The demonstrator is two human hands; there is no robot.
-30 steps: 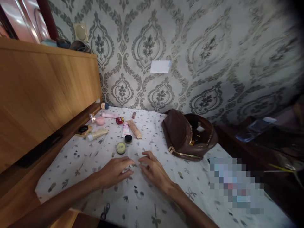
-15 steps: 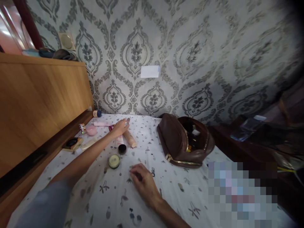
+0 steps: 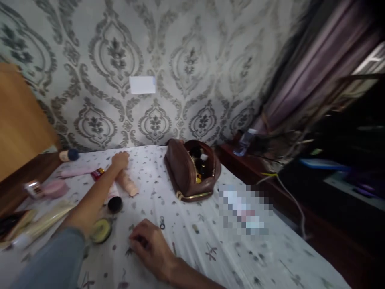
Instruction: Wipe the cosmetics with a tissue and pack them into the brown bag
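My left hand (image 3: 120, 160) reaches to the far side of the patterned white sheet, beside a peach-coloured tube (image 3: 128, 184). Its fingers are closed, and what is in them is hidden. Under and beside that forearm lie a dark red packet (image 3: 98, 173), a pale tube (image 3: 112, 192) with a black end and a round yellow-green jar (image 3: 101, 231). Closer to me, my right hand (image 3: 150, 245) rests on the sheet, loosely curled with nothing visible in it. To its upper right stands a brown cosmetic bag (image 3: 180, 170), unzipped, with small dark items inside.
At the left are a pink round case (image 3: 55, 188), a cream tube (image 3: 45, 224), a blue-capped bottle (image 3: 69, 155) and a wooden cabinet (image 3: 24, 120). A blurred-out item (image 3: 243, 210) lies right of the bag. Cables and a clear bottle (image 3: 245, 141) are beyond the right edge.
The view has swung to the right, so everything sits further left. The small item that showed at my left fingertips is now out of sight. My right hand stays curled on the sheet.
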